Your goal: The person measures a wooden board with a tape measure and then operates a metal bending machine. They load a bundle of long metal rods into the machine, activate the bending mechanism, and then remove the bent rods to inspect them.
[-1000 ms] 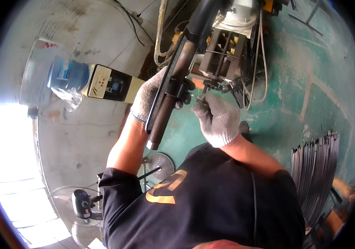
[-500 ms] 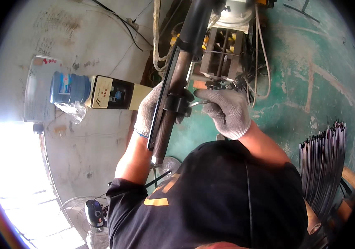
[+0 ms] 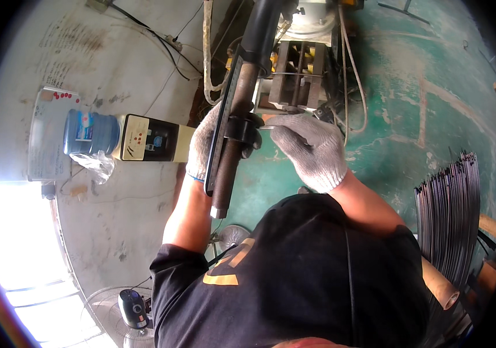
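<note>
Two gloves (image 3: 203, 142) (image 3: 313, 148), one threaded rod (image 3: 225, 181), one water bottle (image 3: 102, 133)

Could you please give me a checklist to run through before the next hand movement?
1. Black ring-shaped collar around the brown threaded metal rod: ok.
2. Left hand, in a grey-white knitted glove, curled behind the collar: ok.
3. Right hand, gloved alike, gripping the thin silvery metal tool: ok.
4. Tool's tip fully seated in the collar: cannot tell, too small to see.
5. Long, straight black-edged strip running alongside the rod: ok.
</note>
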Tool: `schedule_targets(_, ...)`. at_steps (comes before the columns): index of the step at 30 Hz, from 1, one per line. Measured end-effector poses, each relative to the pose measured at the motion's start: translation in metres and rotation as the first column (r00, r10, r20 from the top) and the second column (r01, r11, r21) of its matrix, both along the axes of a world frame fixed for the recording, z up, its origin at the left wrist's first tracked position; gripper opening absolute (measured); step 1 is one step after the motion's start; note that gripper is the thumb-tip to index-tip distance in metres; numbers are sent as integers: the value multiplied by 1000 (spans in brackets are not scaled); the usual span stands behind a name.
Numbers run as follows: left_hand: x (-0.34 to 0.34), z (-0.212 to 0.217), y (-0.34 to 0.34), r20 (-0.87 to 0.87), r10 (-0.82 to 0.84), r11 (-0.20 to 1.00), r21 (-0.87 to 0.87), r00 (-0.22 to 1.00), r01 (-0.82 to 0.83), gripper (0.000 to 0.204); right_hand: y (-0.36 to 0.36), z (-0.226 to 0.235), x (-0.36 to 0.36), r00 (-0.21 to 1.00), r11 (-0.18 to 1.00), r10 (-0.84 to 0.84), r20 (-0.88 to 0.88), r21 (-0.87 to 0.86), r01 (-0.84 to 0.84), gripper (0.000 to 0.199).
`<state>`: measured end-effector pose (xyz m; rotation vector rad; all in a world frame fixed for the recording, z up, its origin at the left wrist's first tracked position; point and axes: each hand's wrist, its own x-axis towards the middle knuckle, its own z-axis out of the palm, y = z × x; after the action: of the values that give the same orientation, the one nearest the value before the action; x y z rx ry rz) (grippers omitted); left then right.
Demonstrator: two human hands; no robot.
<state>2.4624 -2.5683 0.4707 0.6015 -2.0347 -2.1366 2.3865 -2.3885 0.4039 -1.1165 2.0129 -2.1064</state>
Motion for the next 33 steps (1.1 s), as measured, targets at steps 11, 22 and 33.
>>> schedule_targets(11,3,-2,-1,21,26,999,-19,999,-26,33,-8,1,14,992,995,-80,-99,48,85,14)
schedule_targets(22,-2,6,18,-5,57,982,-179,998,-57,31,-10,13,26,962,973,-194,-191,90,214,14)
schedule_targets(33,-1,0,10,-31,95,994,59,995,-93,33,-11,18,22,985,983,-149,-87,96,157,9)
